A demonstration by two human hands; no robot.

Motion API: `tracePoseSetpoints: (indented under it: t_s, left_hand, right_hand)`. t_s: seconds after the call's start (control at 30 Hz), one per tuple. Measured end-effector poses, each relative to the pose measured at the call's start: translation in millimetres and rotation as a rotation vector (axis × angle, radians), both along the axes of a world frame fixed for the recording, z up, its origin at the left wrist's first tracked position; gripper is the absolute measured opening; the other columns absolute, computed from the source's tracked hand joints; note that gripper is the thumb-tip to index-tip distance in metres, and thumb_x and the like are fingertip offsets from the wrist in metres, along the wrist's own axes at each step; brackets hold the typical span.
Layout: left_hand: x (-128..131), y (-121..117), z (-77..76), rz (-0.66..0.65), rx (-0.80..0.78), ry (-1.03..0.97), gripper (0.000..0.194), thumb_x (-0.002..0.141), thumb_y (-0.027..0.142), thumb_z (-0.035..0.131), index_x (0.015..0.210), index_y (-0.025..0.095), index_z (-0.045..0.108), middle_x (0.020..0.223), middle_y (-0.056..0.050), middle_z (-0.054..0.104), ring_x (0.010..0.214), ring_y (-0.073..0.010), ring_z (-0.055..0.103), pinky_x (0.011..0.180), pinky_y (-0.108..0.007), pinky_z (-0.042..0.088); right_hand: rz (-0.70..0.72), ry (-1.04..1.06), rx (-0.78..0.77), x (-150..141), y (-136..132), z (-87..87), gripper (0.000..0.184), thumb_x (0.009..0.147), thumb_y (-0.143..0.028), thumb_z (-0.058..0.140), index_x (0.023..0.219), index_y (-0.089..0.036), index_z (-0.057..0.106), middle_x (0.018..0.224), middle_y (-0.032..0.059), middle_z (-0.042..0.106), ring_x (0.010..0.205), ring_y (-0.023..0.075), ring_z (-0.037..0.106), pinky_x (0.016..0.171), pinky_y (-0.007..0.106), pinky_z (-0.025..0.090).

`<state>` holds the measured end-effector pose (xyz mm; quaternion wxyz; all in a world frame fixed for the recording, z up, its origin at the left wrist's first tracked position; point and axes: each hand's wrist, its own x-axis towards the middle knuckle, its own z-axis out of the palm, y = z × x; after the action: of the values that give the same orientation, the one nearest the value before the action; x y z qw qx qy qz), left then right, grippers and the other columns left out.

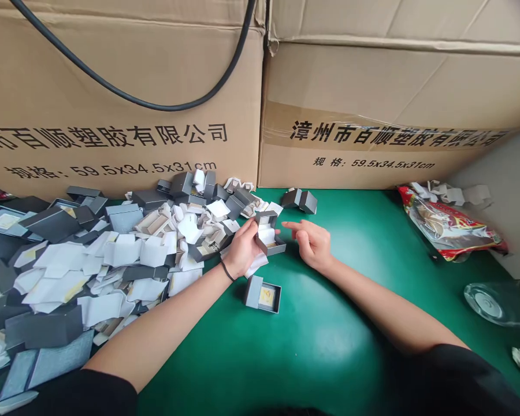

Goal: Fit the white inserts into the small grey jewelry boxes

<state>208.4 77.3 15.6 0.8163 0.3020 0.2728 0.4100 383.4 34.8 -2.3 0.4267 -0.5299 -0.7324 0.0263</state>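
Observation:
My left hand (244,249), with a dark band at its wrist, is closed on a small grey gift box (270,245). The lid of that box stands up, and white lining shows inside. A white paper piece (256,265) sticks out beneath the same hand. Just right of the box is my right hand (309,242), its index finger stretched toward the box and the other fingers curled; I see nothing in it. Below them on the green table (325,341) lies a second open box (267,297) with a gold-coloured item in it.
A heap of dark boxes and white inserts (125,251) spreads over the left side. Two dark boxes (300,200) stand near the large cartons (351,81) at the back. A red food bag (450,225) and a clear glass (487,303) are at right. A black cable (169,108) hangs above.

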Motion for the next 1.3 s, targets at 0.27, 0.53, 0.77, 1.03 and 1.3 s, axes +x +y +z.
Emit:
tracePoseSetpoints:
  t_s: [0.27, 0.53, 0.77, 1.03, 1.3]
  left_hand:
    - [4, -1, 6.1, 0.171, -0.032, -0.043, 0.016, 0.085, 0.022, 0.048, 0.098, 0.015, 0.056, 0.090, -0.006, 0.068, 0.086, -0.0205, 0.066, 0.085, -0.039, 0.049]
    - [3, -1, 1.1, 0.150, -0.021, -0.054, 0.018, 0.085, 0.027, 0.051, 0.098, 0.016, 0.056, 0.091, -0.006, 0.067, 0.084, -0.0206, 0.066, 0.083, -0.041, 0.050]
    - [1, 3, -1.9, 0.067, -0.065, -0.037, 0.017, 0.087, 0.032, 0.051, 0.095, 0.018, 0.054, 0.088, -0.005, 0.065, 0.089, -0.0213, 0.064, 0.082, -0.045, 0.051]
    - [1, 3, -0.7, -0.020, -0.077, -0.043, 0.020, 0.085, 0.035, 0.053, 0.094, 0.017, 0.056, 0.089, -0.007, 0.067, 0.093, -0.0232, 0.064, 0.085, -0.045, 0.049]
    - [1, 5, -4.5, -0.060, -0.030, -0.042, 0.024, 0.088, 0.033, 0.049, 0.103, 0.017, 0.057, 0.091, -0.007, 0.066, 0.088, -0.0211, 0.063, 0.076, -0.035, 0.050]
  right_hand:
    - [-0.227, -0.379, -0.197, -11, 33, -4.8, 0.035, 0.089, -0.032, 0.045, 0.120, -0.022, 0.056, 0.119, 0.0092, 0.060, 0.097, 0.0238, 0.052, 0.057, 0.029, 0.047]
    - [-0.203, 0.157, -0.256, -2, 25, -2.5, 0.029, 0.088, -0.038, 0.045, 0.097, -0.018, 0.063, 0.071, 0.0022, 0.062, 0.057, 0.0126, 0.053, 0.055, 0.025, 0.045]
    - [-0.091, 0.516, -0.379, 1, 25, -0.3, 0.032, 0.077, -0.032, 0.054, 0.107, -0.019, 0.057, 0.082, 0.0009, 0.056, 0.064, 0.0120, 0.053, 0.052, 0.025, 0.051]
    - [0.026, 0.688, -0.398, -12, 15, 1.2, 0.055, 0.073, -0.024, 0.058, 0.125, -0.028, 0.039, 0.090, 0.0011, 0.055, 0.072, 0.0149, 0.060, 0.053, 0.027, 0.055]
    - [-0.017, 0.658, -0.398, -13, 12, 1.9, 0.024, 0.078, -0.036, 0.057, 0.098, -0.021, 0.057, 0.087, 0.0020, 0.062, 0.072, 0.0172, 0.064, 0.062, 0.033, 0.056]
